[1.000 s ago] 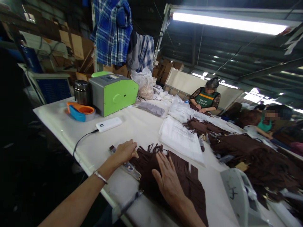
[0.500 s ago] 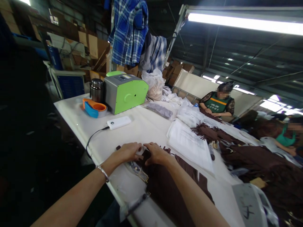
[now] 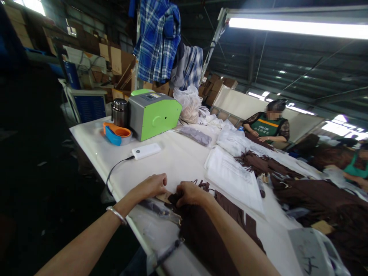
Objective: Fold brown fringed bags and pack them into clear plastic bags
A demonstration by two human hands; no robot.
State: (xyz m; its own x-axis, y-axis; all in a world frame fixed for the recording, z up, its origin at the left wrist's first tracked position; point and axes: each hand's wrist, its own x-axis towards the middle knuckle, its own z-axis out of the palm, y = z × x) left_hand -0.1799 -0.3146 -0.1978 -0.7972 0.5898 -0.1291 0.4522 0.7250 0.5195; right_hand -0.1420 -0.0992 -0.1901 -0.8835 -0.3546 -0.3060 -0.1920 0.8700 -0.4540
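Note:
Spread over the near part of the white table (image 3: 169,165) is a dark brown garment (image 3: 205,237) with strips along its far edge. My right hand (image 3: 191,193) is closed on its upper end, the fingertips pinching the brown cloth. My left hand (image 3: 153,185) is just to the left, with its fingers curled together. Beneath its fingertips lies a tan piece like a card tag (image 3: 163,197); whether they grip it is hard to see. A clear plastic packet (image 3: 162,210) sits below the left hand, beside the garment.
Farther back are a white power bank (image 3: 146,151) with a cable, an orange-and-blue tape dispenser (image 3: 116,133), a steel flask (image 3: 119,111) and a green-grey machine (image 3: 156,115). Printed sheets (image 3: 230,176) lie right of my hands. A co-worker (image 3: 267,122) stands across the table.
My hands have moved slightly apart, the left one shifting left off the garment's end. The tan piece now shows between them. The camera view has shifted a little.

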